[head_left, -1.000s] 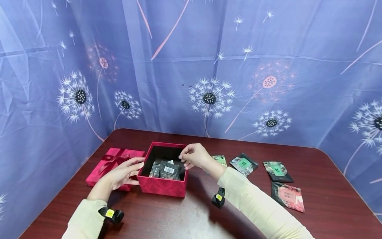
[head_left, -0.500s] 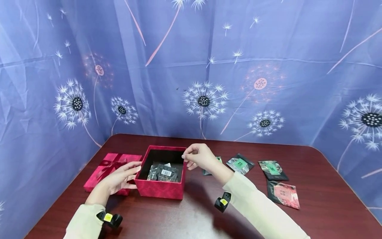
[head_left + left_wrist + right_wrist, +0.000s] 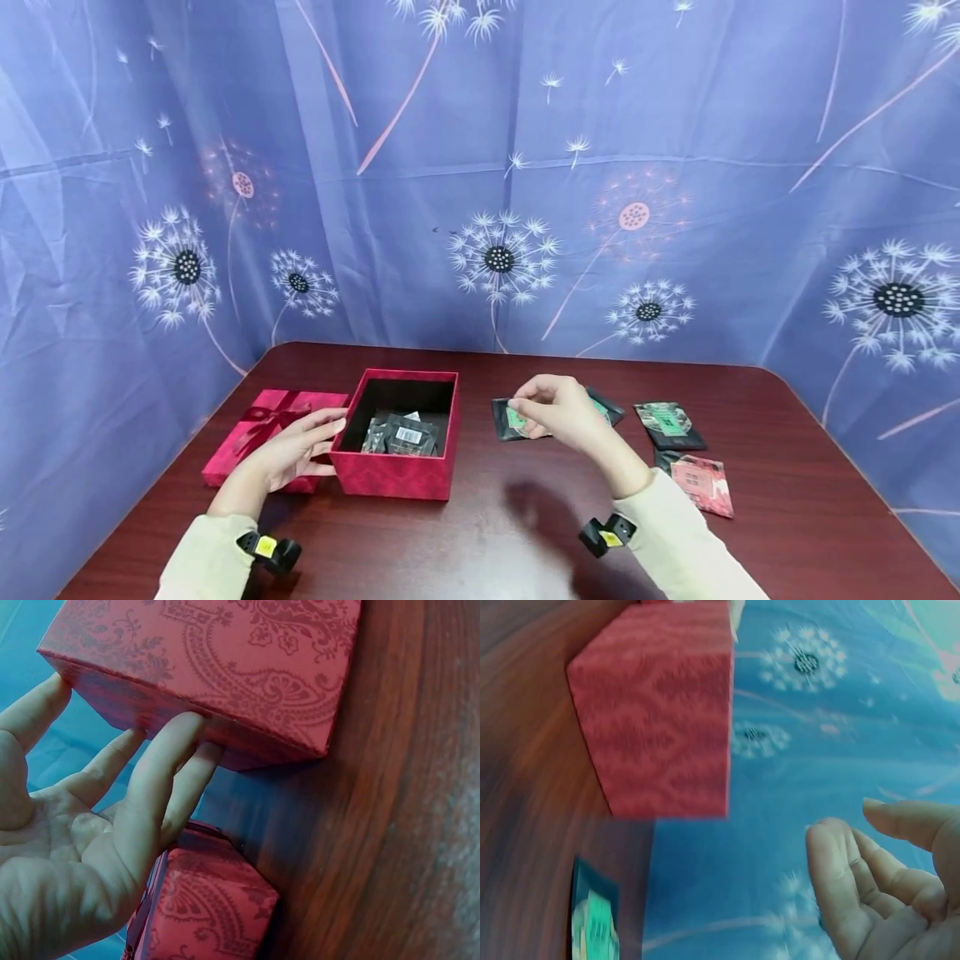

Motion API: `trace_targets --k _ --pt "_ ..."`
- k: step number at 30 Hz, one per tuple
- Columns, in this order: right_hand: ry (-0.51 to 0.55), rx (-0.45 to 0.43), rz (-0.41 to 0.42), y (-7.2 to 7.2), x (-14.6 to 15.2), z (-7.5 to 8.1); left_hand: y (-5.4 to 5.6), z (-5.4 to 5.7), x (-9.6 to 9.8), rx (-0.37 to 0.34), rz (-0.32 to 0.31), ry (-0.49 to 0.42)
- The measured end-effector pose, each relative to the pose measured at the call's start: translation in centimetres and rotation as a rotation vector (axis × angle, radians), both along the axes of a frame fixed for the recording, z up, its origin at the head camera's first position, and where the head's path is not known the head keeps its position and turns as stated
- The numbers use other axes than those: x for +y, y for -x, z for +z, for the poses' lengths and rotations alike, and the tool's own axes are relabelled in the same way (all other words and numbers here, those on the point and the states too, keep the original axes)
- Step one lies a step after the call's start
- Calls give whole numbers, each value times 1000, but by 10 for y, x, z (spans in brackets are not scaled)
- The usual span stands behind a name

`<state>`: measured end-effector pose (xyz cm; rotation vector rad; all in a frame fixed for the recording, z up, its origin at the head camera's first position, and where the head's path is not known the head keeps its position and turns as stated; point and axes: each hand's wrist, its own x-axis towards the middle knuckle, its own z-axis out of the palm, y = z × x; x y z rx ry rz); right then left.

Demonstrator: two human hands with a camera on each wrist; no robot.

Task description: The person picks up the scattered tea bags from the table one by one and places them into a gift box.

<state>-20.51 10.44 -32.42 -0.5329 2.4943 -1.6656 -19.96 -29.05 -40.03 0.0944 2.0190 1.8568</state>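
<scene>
An uncovered red patterned gift box point(image 3: 393, 477) stands on the table, with several dark packets point(image 3: 408, 437) lying inside. My left hand point(image 3: 294, 452) touches the box's left wall with its fingertips, as the left wrist view also shows. To the right of the box, in the air, is my right hand point(image 3: 568, 418). Its fingers are loosely bent with nothing between them, and the right wrist view shows the thumb point(image 3: 907, 819) apart from the fingers. In the head view that hand partly covers a black packet with a green label point(image 3: 503, 423).
The red lid point(image 3: 227, 450) with a ribbon bow lies left of the box, behind my left hand. Farther right are another green-labelled packet point(image 3: 670, 423) and a red one point(image 3: 702, 482); one more point(image 3: 607, 407) is partly hidden by my right hand. A dandelion-print curtain point(image 3: 420, 292) surrounds the table.
My right hand has moved from the box's right rim out to the right, over the nearest packet. The left hand stays at the box. The head view has shifted slightly.
</scene>
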Motion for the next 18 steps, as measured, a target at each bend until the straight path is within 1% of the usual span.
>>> trace_targets --k 5,10,13,18 --pt "-50 58 -111 -5 31 0 0 0 -1 4 19 13" --pt "-113 98 -236 -11 61 -4 0 0 2 -1 41 30" --pt "-193 127 -310 -15 74 -7 0 0 3 -4 46 42" --pt "-393 197 -412 -24 91 -12 -2 -1 5 -2 48 48"
